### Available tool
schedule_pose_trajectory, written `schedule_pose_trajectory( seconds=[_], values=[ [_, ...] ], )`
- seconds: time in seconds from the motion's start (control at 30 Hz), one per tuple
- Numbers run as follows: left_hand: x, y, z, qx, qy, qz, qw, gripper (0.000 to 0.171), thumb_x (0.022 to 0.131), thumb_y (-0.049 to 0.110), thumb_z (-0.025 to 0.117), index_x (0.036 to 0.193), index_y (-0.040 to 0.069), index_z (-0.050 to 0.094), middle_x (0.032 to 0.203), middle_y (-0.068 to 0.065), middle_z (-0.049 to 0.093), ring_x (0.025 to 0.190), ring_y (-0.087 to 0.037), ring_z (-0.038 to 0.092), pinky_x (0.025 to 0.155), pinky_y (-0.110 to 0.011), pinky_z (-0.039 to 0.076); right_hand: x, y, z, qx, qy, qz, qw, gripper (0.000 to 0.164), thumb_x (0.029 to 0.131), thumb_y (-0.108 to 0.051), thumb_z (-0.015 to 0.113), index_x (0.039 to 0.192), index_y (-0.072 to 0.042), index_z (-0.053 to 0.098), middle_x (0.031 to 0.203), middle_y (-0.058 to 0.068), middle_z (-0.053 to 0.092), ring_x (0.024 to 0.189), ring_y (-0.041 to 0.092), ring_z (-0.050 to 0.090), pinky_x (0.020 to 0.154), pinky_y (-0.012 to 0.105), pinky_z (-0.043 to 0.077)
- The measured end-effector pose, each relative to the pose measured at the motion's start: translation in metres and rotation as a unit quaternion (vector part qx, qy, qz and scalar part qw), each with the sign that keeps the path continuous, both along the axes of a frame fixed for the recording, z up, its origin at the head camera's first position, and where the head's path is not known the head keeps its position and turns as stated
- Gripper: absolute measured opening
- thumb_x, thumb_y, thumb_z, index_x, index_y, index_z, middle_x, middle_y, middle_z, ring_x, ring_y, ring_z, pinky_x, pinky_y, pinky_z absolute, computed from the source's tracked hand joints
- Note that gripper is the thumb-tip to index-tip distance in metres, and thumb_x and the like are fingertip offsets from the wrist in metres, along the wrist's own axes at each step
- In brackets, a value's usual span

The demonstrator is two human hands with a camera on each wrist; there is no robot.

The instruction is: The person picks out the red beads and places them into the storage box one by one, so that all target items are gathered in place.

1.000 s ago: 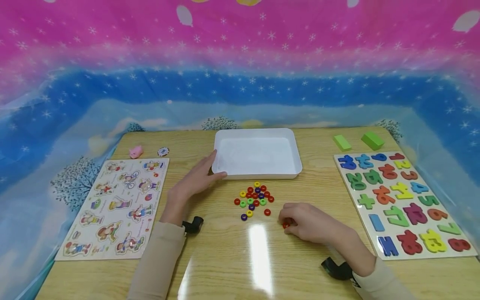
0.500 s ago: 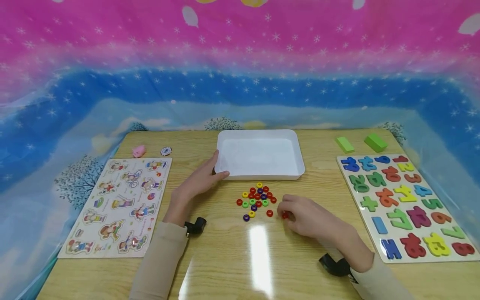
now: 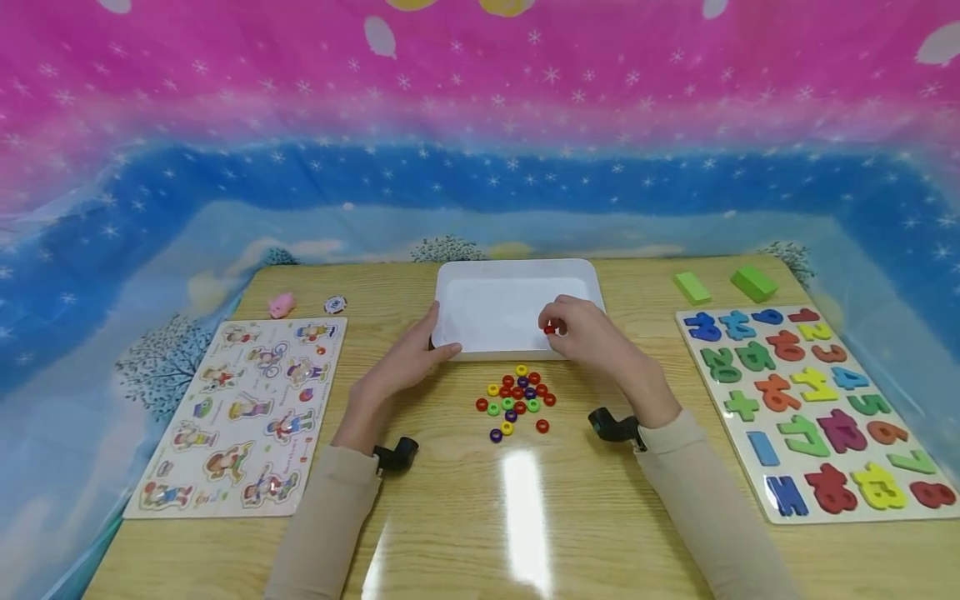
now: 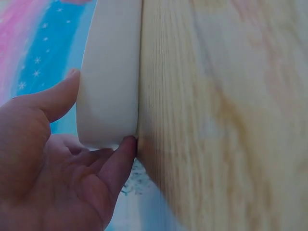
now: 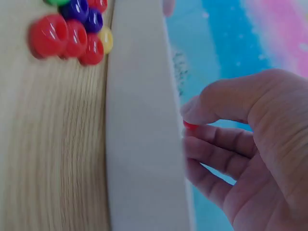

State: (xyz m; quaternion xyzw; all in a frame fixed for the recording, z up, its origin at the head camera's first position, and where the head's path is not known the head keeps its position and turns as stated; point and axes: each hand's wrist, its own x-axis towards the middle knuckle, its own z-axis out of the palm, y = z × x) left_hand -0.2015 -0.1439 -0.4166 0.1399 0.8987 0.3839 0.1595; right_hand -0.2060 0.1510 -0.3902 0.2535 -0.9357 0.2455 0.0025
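Note:
My left hand [image 3: 405, 354] holds the near left corner of a shallow white tray [image 3: 517, 353]. In the left wrist view the thumb lies at the rim of the tray wall [image 4: 109, 72], with the other fingers round the corner. My right hand [image 3: 588, 333] is over the tray's near right part and pinches a red ring-shaped bead [image 3: 550, 330] between thumb and fingertips. In the right wrist view only a sliver of that bead [image 5: 190, 125] shows. A loose cluster of red, yellow, green and purple beads [image 3: 517, 393] lies on the table just in front of the tray.
A picture puzzle board [image 3: 240, 417] lies at left, a number puzzle board [image 3: 817, 412] at right. Behind the left board are a pink pig figure [image 3: 282, 305] and a round chip [image 3: 335, 305]. Two green blocks [image 3: 753, 284] stand at back right. Patterned cloth walls [image 3: 480, 183] surround the table.
My right hand has picked up the red bead from the table right of the cluster and carried it forward and left over the tray. The left hand stays at the tray corner.

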Motion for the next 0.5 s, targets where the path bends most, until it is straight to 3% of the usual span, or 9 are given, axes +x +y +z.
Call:
schedule_pose_trajectory(
  seconds=[0.23, 0.5],
  values=[
    [-0.002, 0.001, -0.003, 0.008, 0.003, 0.011, 0.9999, 0.089, 0.089, 0.055, 0.050, 0.150, 0.023, -0.007, 0.158, 0.000, -0.001, 0.146, -0.023, 0.005, 0.117, -0.046, 0.015, -0.031, -0.006, -0.020, 0.006, -0.007, -0.046, 0.999, 0.016, 0.082, -0.003, 0.059, 0.094, -0.008, 0.068, 0.079, 0.004, 0.056, 0.071, 0.019, 0.046, 0.063, 0.030, 0.039],
    [-0.001, 0.002, -0.002, 0.026, -0.001, 0.016, 0.9995, 0.087, 0.091, 0.044, 0.053, 0.150, 0.019, -0.006, 0.158, -0.001, 0.000, 0.145, -0.021, 0.007, 0.117, -0.044, 0.017, -0.038, -0.009, -0.026, 0.032, -0.024, -0.064, 0.997, 0.017, 0.083, -0.006, 0.057, 0.095, -0.011, 0.068, 0.083, 0.004, 0.056, 0.072, 0.020, 0.046, 0.064, 0.031, 0.038]
  ],
)
